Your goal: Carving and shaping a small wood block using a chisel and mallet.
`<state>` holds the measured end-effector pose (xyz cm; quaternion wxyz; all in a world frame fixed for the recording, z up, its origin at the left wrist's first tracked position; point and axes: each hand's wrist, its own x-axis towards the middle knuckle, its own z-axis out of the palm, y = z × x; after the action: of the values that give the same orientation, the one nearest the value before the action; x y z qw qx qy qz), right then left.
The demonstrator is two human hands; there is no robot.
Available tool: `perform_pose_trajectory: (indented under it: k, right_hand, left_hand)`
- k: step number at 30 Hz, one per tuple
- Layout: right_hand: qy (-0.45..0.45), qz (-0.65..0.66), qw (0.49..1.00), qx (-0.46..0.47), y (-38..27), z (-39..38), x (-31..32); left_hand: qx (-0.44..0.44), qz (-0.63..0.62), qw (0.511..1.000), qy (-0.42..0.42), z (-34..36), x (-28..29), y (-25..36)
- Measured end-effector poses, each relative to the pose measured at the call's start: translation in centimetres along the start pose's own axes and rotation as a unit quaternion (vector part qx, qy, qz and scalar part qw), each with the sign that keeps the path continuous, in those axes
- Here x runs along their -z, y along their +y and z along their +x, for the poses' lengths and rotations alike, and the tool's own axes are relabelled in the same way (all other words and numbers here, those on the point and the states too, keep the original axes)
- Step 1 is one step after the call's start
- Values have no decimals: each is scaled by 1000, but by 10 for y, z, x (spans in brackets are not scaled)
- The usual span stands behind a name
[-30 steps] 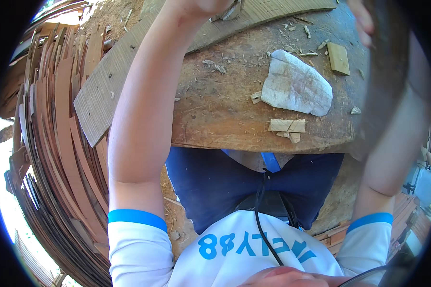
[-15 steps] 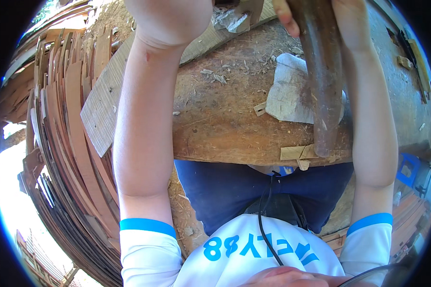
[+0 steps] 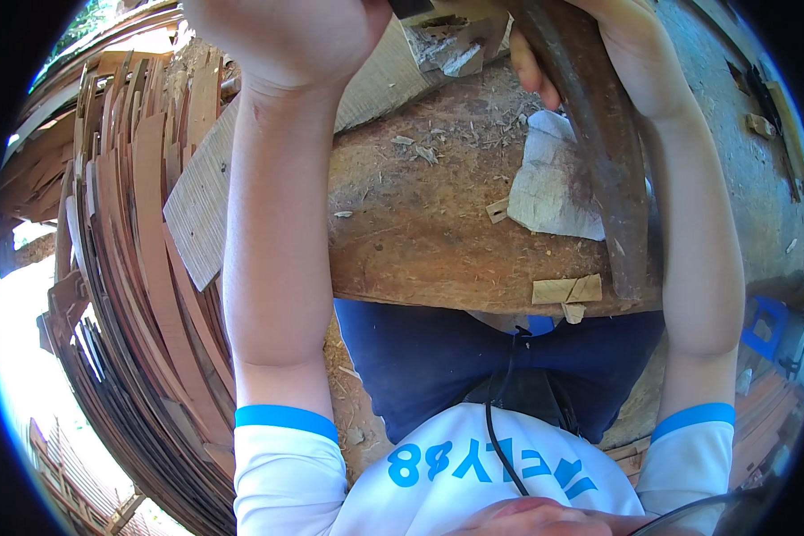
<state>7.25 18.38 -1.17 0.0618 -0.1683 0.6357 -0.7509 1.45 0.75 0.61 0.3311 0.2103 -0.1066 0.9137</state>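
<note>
Right hand [image 3: 636, 55] up top, fingers [image 3: 527, 64] wrapped round the wooden bar [image 3: 600, 143] over the worktop [image 3: 420, 241]; | left hand [image 3: 295, 40] beside a dark tool [image 3: 411, 7], splintered block [image 3: 451, 46] near; fingers hidden, can't tell; | risk: loose grip could send bar into left hand

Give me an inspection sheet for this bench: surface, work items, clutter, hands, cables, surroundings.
Surface: brown wooden tabletop, scuffed, with a curved front edge.
Work items: dark wooden bar, passing over part of a white pad; splintered wood piece near the left hand.
Clutter: wood chips; small offcuts by the front edge.
Hands: right hand grips the bar; left hand's fingers are out of frame, grip unclear.
Cables: thin black cord down the shirt front; none seen on the tabletop.
Surroundings: stacked wood strips at left.
</note>
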Motion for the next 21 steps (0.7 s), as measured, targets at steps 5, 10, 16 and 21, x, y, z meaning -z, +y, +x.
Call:
perform_pose_trajectory:
  k: [5,10,16,21]
  right_hand:
    - [4,5,1000,6,-1,1,-3]
    - [5,-6,1000,-3,-1,-3,2]
    - [-20,36,999,8,-1,0,2]
    - [-25,24,999,8,-2,-2,5]
  left_hand:
    - [4,104,994,-32,3,4,1]
    - [14,109,994,-19,1,5,0]
    - [22,126,992,-15,0,2,2]
    - [45,95,994,-13,1,6,3]
